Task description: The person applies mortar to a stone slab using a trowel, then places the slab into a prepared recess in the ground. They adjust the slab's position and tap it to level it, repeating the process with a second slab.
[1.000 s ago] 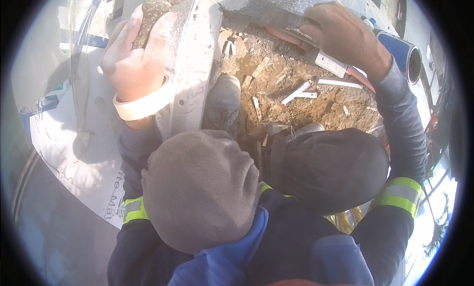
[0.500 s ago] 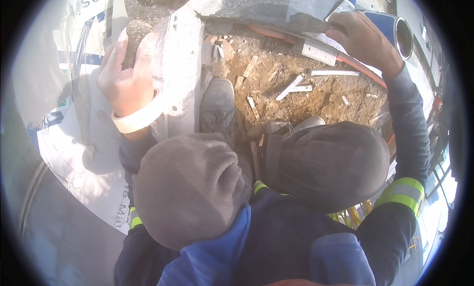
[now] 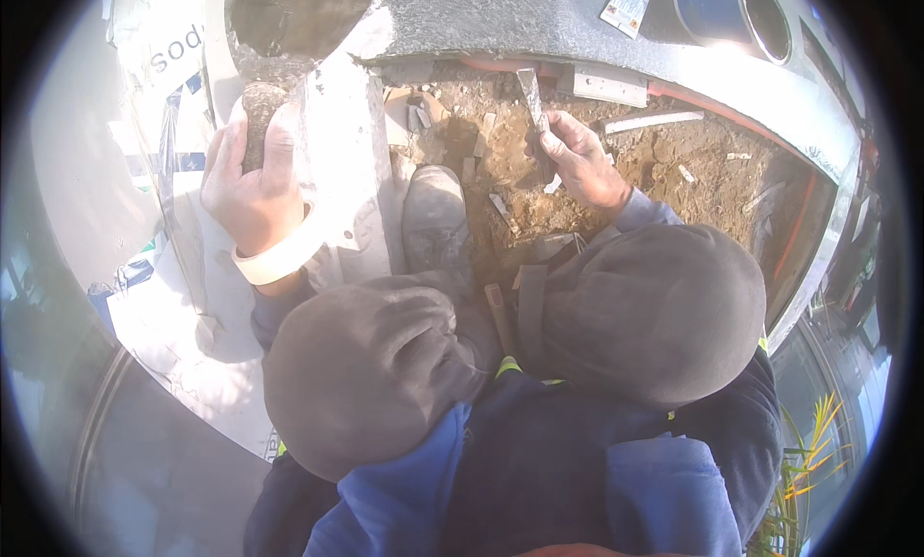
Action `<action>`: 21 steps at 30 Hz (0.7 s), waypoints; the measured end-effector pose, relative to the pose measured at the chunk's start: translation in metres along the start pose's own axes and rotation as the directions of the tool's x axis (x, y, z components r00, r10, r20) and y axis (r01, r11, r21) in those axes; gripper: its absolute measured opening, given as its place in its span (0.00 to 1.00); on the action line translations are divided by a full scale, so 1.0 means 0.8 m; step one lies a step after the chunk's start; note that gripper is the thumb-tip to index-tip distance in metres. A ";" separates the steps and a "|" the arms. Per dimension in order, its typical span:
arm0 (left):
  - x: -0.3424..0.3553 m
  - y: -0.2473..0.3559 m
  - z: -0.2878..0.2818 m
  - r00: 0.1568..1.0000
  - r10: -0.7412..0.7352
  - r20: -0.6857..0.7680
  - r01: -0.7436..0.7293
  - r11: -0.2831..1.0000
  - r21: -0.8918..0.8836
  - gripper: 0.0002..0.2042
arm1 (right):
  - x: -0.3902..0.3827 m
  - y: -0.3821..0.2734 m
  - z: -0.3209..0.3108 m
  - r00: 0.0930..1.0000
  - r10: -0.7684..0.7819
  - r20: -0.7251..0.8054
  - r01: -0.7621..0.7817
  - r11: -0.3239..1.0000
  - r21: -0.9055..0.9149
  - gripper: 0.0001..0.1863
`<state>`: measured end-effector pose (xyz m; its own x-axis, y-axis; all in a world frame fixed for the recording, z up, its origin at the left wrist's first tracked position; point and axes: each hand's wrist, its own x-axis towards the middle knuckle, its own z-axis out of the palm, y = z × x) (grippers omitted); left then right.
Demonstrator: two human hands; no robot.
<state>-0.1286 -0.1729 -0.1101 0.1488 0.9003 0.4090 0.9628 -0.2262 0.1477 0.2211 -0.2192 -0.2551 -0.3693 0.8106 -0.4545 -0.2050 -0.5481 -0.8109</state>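
My left hand (image 3: pixel 252 177) grips the rough, mortar-crusted handle (image 3: pixel 260 124) of a tool; a dark rounded pan-like shape (image 3: pixel 298 18) lies just beyond it, and I cannot tell whether they are joined. Beside that hand runs a pale, whitish ledge (image 3: pixel 346 172). Over the dirt, my right hand (image 3: pixel 585 163) holds a narrow flat scraper (image 3: pixel 530 100) between thumb and fingers. Its grey-white smeared blade points up and slightly left, and the grip end is hidden in the fingers.
Brown soil (image 3: pixel 472 114) with several white strips (image 3: pixel 654 121) lies between the ledges. An orange pipe (image 3: pixel 717 116) and a pale box (image 3: pixel 609 85) edge it. A blue cylinder (image 3: pixel 712 9) and a white packet (image 3: pixel 628 4) rest on the far grey ledge (image 3: pixel 462 18). My shoe (image 3: pixel 435 206) stands in the soil.
My right hand has come left and nearer from beside the blue cylinder to above the soil, bringing the scraper along. The left hand keeps its hold on the handle.
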 end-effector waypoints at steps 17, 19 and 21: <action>-0.007 0.001 0.001 0.914 -0.406 0.015 0.404 0.904 -0.139 0.24 | 0.085 0.070 0.099 0.929 -0.316 -0.193 0.234 0.905 -0.356 0.14; -0.010 -0.003 0.003 0.908 -0.419 0.010 0.417 0.901 -0.118 0.24 | 0.087 0.066 0.097 0.963 -0.220 -0.156 0.142 0.906 -0.399 0.15; -0.010 -0.002 0.003 0.901 -0.434 0.012 0.432 0.893 -0.123 0.25 | 0.092 0.064 0.100 0.971 -0.190 -0.146 0.122 0.916 -0.381 0.16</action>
<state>-0.1310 -0.1785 -0.1154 -0.2811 0.9138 0.2931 0.8966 0.1411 0.4198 0.1111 -0.2043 -0.3004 -0.1870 0.9213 -0.3410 0.1127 -0.3247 -0.9391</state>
